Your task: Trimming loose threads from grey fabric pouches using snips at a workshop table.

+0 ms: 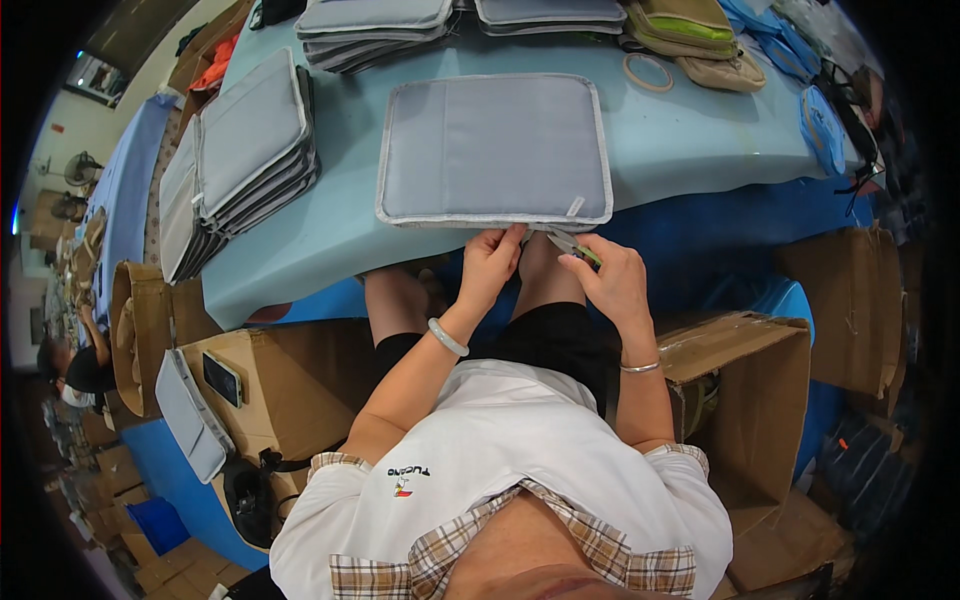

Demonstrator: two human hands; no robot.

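Observation:
A grey padded rectangular fabric piece (490,145) with lighter binding lies at the front edge of the pale blue-green tabletop (680,150), a small white tag near its lower right corner. My left hand (490,265) pinches the near edge, just left of the middle. My right hand (610,275) is closed on small scissors (585,250) with green on the handles; their metal part reaches under that edge, beside my left fingertips. Whether the blades touch thread or fabric I cannot tell.
Stacked grey pieces (245,150) are left and behind; olive pouches (680,30), a tape roll (648,72) and blue pouches (823,130) are right. Cardboard boxes (745,420) flank my legs, a phone (222,378) on the left one. A co-worker (80,370) sits far left.

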